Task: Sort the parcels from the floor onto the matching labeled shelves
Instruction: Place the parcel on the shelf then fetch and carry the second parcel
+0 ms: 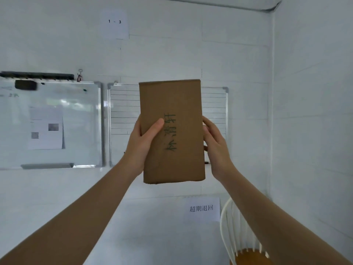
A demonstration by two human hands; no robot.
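In front of a white wall, a brown cardboard parcel (172,131) is held up at arm's length, upright on its short end, well off the floor. The left hand (142,144) clamps the parcel's left edge, its thumb pressed flat across the front face; the right hand (215,148) presses against the right edge with its fingers wrapped out of sight behind. Each grip is thus closed on the parcel, squeezing it from both sides. I judge it is raised like this so the handwritten characters on its face can be read and matched to a label; the writing runs sideways up the box, partly covered by the left thumb.

Two paper labels (201,209) are stuck to the wall: one low, near the white chair (238,236), printed in characters, and one high up (114,22) reading "1 - 3". No shelf is visible here, so which place suits this parcel cannot be told. The parcel hides the middle of the lined whiteboard (122,111) behind it. The left whiteboard (76,104) carries a blurred sheet. The chair is cut off at the bottom edge.
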